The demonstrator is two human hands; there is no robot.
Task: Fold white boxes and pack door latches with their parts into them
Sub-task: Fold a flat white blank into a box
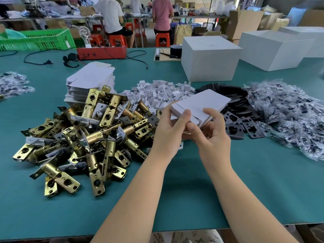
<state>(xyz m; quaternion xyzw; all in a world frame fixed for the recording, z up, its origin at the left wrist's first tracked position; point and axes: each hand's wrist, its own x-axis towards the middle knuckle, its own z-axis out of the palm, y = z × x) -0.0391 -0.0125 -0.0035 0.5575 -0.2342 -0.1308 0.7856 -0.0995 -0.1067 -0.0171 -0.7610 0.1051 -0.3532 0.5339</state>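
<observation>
White box was in the air above the table, both grips clamped on it: left hand at the near-left corner, right hand at the near end by the flap. Looked folded; contents not visible. Latch pile, flat blanks, black plates, bagged parts still large — plenty left.
</observation>
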